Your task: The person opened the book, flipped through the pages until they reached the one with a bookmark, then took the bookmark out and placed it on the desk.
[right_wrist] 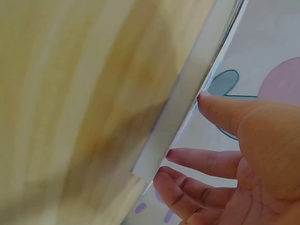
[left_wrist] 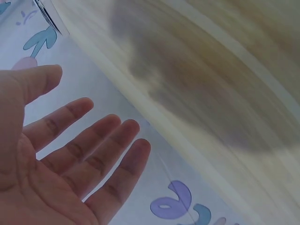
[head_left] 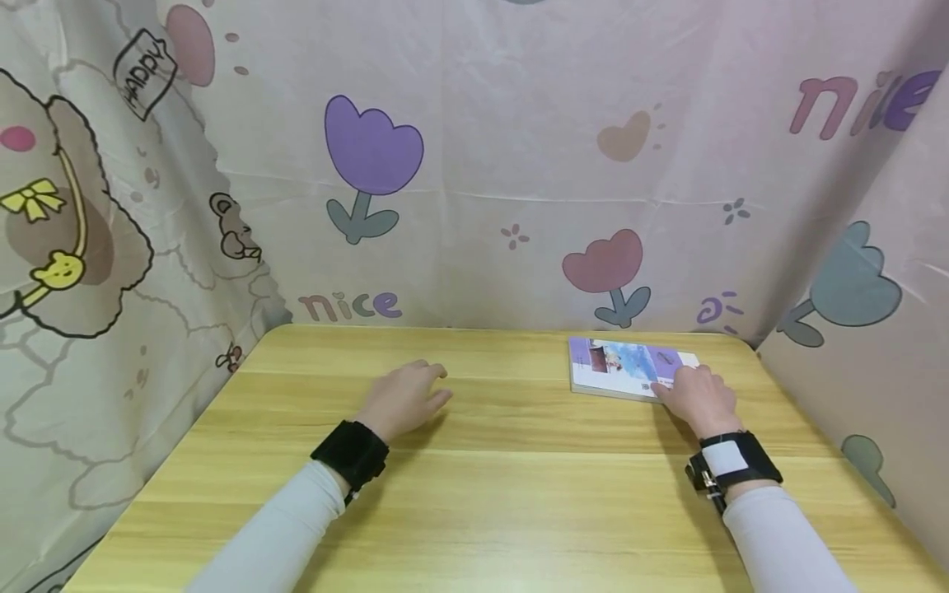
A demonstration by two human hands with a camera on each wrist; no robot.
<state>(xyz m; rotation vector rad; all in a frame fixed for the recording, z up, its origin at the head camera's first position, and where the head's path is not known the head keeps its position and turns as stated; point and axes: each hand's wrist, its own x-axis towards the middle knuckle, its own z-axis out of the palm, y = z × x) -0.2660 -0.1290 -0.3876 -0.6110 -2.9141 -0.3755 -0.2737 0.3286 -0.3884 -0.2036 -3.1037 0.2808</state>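
A book with a purple, white and blue picture cover lies flat near the table's back edge, right of centre. My right hand is over its right end. In the right wrist view the thumb and fingertips of the right hand touch the cover beside the book's pale page edge, without curling around it. My left hand is left of centre above the wooden table, holding nothing. Its fingers are spread and slightly bent, as the left hand shows in the left wrist view.
The wooden table runs back to a printed fabric curtain. More printed fabric stands along the left and right sides. Both wrists wear black straps, the left strap and the right strap.
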